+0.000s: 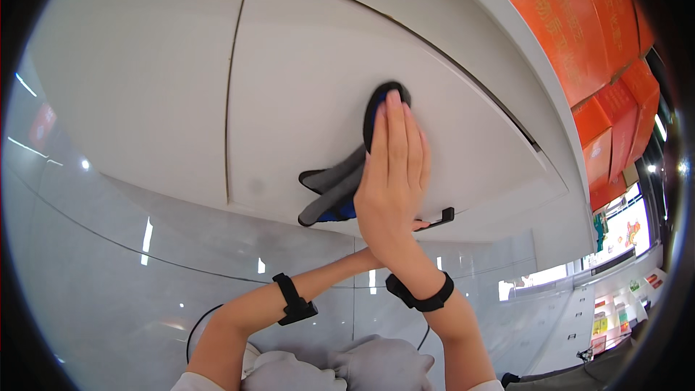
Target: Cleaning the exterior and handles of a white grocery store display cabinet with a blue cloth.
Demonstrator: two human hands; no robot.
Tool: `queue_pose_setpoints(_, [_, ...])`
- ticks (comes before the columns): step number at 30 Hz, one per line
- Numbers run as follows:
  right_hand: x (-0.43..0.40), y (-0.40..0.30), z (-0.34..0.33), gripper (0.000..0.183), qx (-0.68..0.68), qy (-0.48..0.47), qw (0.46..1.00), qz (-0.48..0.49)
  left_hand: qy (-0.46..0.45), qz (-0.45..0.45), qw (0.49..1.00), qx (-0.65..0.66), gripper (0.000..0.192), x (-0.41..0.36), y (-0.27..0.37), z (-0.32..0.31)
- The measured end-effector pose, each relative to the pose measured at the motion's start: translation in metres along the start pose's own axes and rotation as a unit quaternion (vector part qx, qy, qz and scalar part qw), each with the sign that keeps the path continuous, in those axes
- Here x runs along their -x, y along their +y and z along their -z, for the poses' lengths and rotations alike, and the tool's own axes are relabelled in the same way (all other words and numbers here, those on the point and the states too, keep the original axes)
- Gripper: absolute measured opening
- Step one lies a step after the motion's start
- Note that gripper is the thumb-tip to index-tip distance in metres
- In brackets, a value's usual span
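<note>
With its fingers straight and together, my right hand [395, 168] presses a grey cloth [339, 187] with black edging and blue patches against a white cabinet door [293, 81]. Part of the cloth hangs out to the left of the hand. My left arm crosses beneath the right wrist. Most of my left hand [421, 225] is hidden there; only a bit of finger shows, at the black door handle [446, 215], and its grip cannot be made out. A black strap sits on each forearm.
Orange boxes [592, 27] bearing writing stand beyond the cabinet's edge at the upper right. Glossy grey floor [179, 260] lies below the cabinet. Shelves [613, 317] with small goods are at the far right, near a dark garment at the lower right edge.
</note>
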State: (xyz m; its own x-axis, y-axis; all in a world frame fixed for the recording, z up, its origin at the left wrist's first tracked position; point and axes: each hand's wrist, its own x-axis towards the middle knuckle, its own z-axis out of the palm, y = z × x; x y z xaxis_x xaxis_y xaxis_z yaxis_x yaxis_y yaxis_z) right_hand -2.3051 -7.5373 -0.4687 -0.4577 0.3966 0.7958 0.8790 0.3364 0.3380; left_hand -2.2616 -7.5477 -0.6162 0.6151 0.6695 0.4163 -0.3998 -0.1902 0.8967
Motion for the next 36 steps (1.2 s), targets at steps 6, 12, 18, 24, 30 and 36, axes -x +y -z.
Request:
queue_pose_setpoints(6, [-0.009, -0.001, 0.000, 0.040, 0.001, 0.025, 1.000, 0.002, -0.003, -0.008, 1.000, 0.000, 0.057, 0.000, -0.002, -0.002])
queue_pose_setpoints(12, [0.009, 0.004, -0.001, 0.042, -0.014, -0.007, 1.000, 0.017, 0.003, -0.016, 1.000, -0.007, 0.056, 0.007, 0.000, 0.001])
queue_pose_setpoints(18, [-0.022, 0.004, -0.004, 0.043, -0.070, 0.062, 0.996, 0.005, -0.002, -0.038, 0.999, -0.023, 0.054, 0.001, 0.002, 0.003])
queue_pose_setpoints(24, [0.009, 0.025, 0.016, 0.048, -0.250, -0.028, 0.967, 0.029, -0.013, -0.004, 0.992, -0.122, 0.045, 0.021, 0.008, 0.003])
queue_pose_setpoints(30, [0.042, 0.026, 0.018, 0.021, -0.362, -0.174, 0.888, -0.223, -0.199, 0.117, 0.955, -0.187, 0.034, 0.063, 0.085, 0.051])
queue_pose_setpoints(36, [0.045, 0.038, 0.010, 0.016, -0.575, -0.248, 0.652, -0.427, -0.029, 0.190, 0.979, 0.066, 0.021, 0.070, 0.157, 0.082])
